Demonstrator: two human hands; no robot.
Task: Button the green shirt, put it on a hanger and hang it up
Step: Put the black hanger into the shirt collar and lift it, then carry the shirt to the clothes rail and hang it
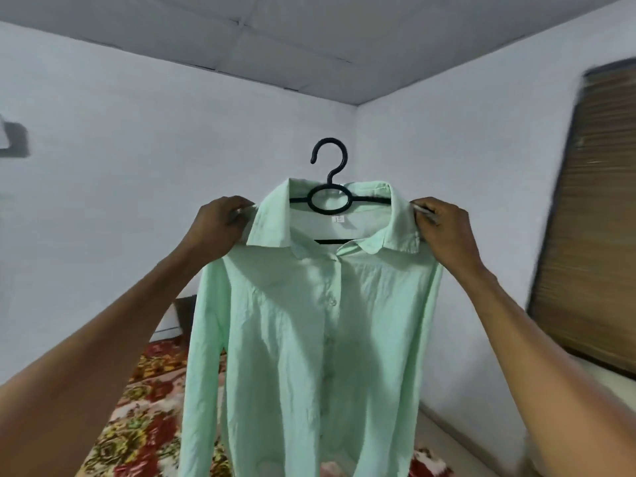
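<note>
One marking only: a small white size tag (338, 219) sewn inside the back of the neck of the green shirt (309, 339), just below the round loop of the black hanger (329, 197). Dark characters on it, two at most; they look like "31" or a mirrored "E" with a stroke, too small and blurred to read with certainty. No other text, brand, number or sign legible anywhere else.

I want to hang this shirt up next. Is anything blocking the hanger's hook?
Nothing visible does. The hook stands bare above the green shirt, which both hands hold up. No rail shows.
</note>
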